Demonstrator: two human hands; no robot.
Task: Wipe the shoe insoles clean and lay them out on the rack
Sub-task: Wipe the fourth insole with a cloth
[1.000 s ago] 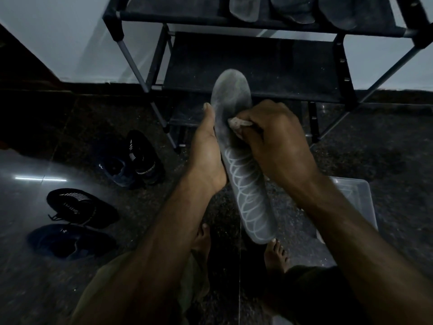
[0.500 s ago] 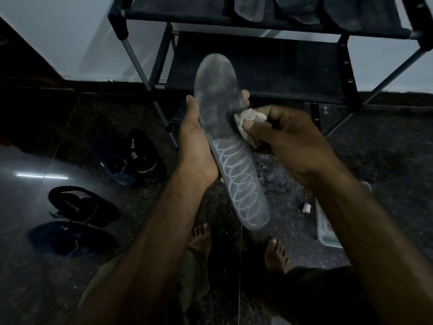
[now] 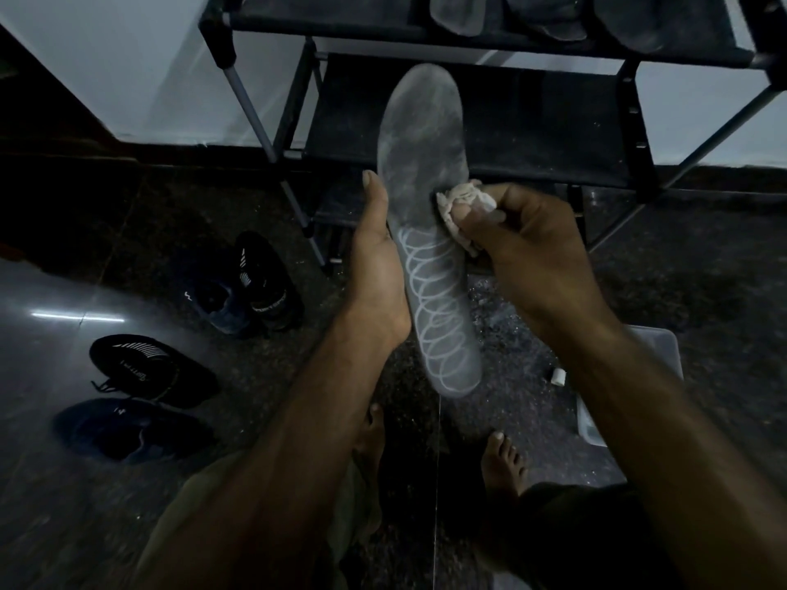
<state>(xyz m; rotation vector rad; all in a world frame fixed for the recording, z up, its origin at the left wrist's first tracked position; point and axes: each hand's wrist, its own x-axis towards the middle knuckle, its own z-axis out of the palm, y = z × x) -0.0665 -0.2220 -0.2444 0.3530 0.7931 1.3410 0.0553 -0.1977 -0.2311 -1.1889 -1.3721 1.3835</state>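
Note:
A grey insole point(image 3: 421, 163) with a white spiral pattern on its lower half stands up in front of me. My left hand point(image 3: 377, 270) holds it from behind along its left edge, thumb up the side. My right hand point(image 3: 524, 244) grips a crumpled pale cloth point(image 3: 462, 204) and presses it against the insole's right edge near the middle. Behind stands the black shoe rack point(image 3: 553, 129). On its top shelf lie other insoles point(image 3: 458, 10), cut off by the frame's top edge.
Two pairs of dark shoes sit on the dark floor at left point(image 3: 251, 287) point(image 3: 145, 368). A clear plastic tub point(image 3: 656, 347) is at right, partly behind my right forearm, with a small white object point(image 3: 558, 376) beside it. My bare feet point(image 3: 504, 462) are below.
The cloth has moved from the insole's face to its right edge. Both hands and the insole shifted slightly, and the tub shows more at right.

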